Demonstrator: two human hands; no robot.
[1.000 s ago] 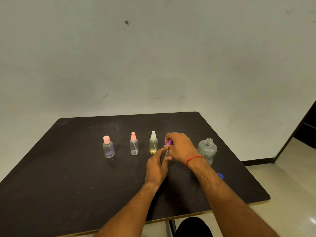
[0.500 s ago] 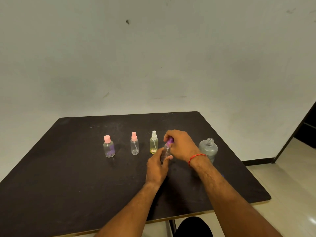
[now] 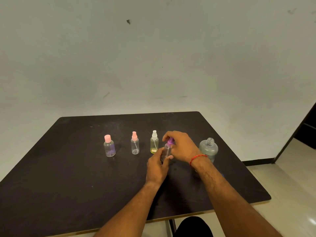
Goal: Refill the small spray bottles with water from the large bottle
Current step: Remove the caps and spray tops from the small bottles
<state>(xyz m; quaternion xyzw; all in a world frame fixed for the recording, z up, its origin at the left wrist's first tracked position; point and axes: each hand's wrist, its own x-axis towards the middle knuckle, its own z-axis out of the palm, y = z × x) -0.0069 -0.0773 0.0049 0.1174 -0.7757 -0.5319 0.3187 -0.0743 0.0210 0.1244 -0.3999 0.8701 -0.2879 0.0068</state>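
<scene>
Red thread bracelet point(image 3: 198, 158), bare forearms

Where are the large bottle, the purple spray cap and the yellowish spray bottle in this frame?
large bottle point(image 3: 208, 149), head view, on its clear shoulder below the open neck.
purple spray cap point(image 3: 170, 142), head view, on the cap's visible side.
yellowish spray bottle point(image 3: 154, 145), head view, on the middle of its body.

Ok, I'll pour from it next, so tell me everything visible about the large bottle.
The large bottle is clear plastic, round-bodied with a short threaded neck, uncapped. It stands upright on the dark table, at the right end of the row, its lower part hidden behind the right wrist. Fill level unclear.
</scene>
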